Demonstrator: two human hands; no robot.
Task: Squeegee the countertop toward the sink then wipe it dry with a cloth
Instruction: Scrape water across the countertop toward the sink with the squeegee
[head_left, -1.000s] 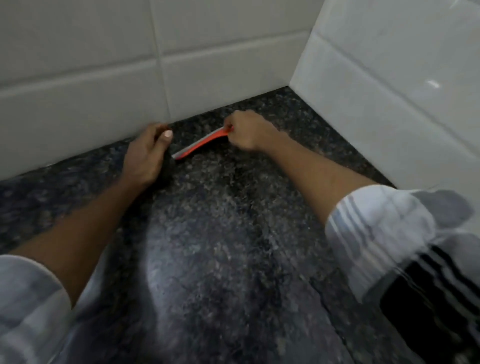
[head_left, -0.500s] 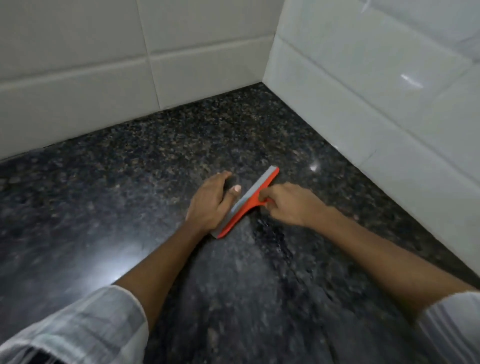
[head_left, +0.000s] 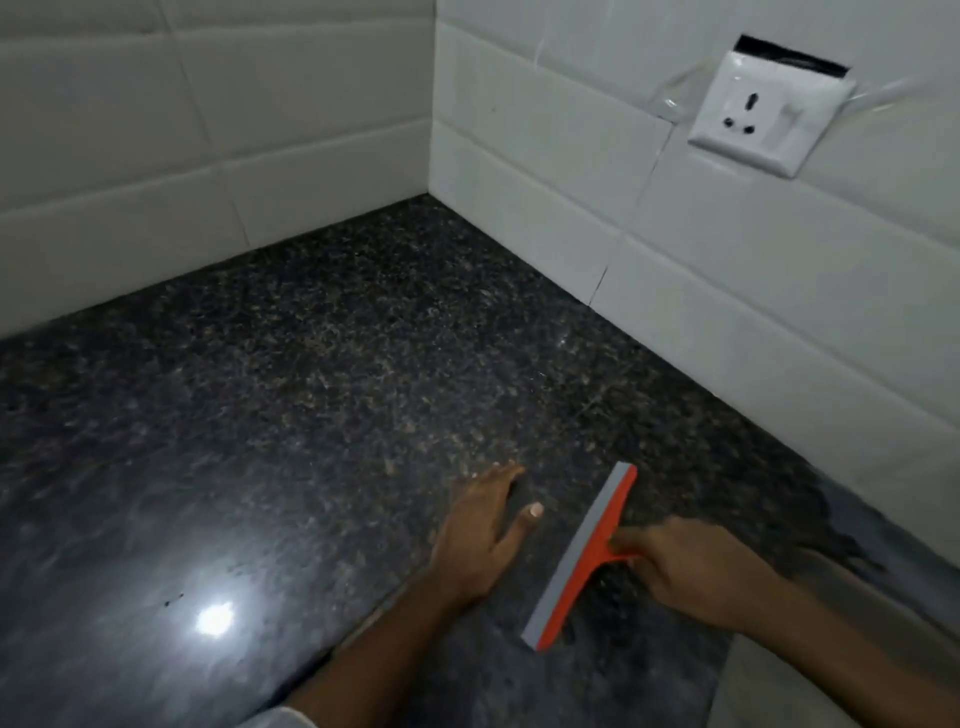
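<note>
An orange squeegee (head_left: 584, 558) with a grey rubber blade rests blade-down on the dark speckled granite countertop (head_left: 322, 395), near its front right part. My right hand (head_left: 685, 566) is closed around its short orange handle. My left hand (head_left: 480, 530) lies flat on the counter just left of the blade, fingers spread, a small gap between thumb and blade. No sink and no cloth are in view.
White tiled walls (head_left: 218, 156) meet in a corner at the back. A white power socket (head_left: 769, 114) sits on the right wall. A darker wet-looking patch (head_left: 810, 530) lies by the right wall, behind my right wrist. A lamp glare shines at the front left.
The squeegee has been pulled from the back wall toward me across the counter. My left hand has come off the blade and now rests beside it. The view has widened to show the socket.
</note>
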